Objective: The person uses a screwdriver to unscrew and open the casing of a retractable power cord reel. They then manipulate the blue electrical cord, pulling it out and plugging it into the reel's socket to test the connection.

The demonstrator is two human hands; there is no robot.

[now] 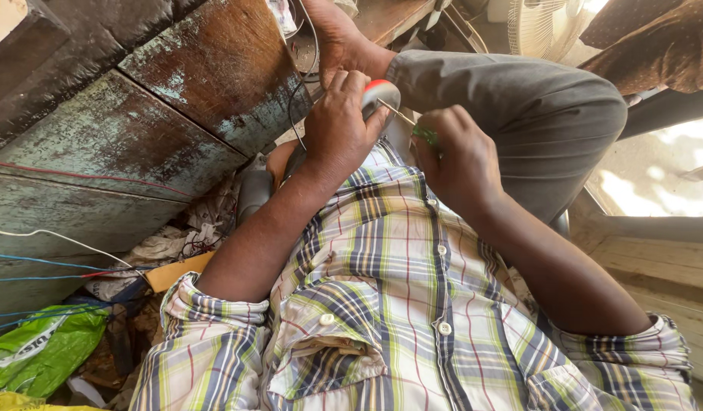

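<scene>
Green crumpled plastic bag [39, 346] lies far left under weathered teal wooden boards [138, 137]. Left hand [338, 125] wraps shut around a small grey device with a red-orange end [380, 94], held over the lap. Just right, the right hand [462, 156] pinches a green-handled screwdriver [421, 133], tip against the device.

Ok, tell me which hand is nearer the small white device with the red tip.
Left. The left hand grips the small white device with the red tip; the right hand sits beside it, holding a green-handled screwdriver pointed at it.
</scene>
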